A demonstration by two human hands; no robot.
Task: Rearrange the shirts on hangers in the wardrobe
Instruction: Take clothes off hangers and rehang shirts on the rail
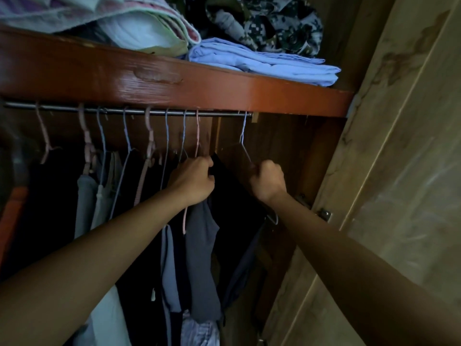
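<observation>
Black shirt (232, 196) hangs between your hands: left hand (193, 179) pinches its edge, right hand (268, 181) grips its blue hanger (244, 143).

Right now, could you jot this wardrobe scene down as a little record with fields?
place: open wardrobe, rail under a red-brown shelf
on rail: a row of hangers with mostly dark clothes
left hand: grips dark fabric near a pink hanger
right hand: grips the blue wire hanger, hooked apart at the rail's right end
on shelf: folded blue cloth, camouflage garment
</observation>
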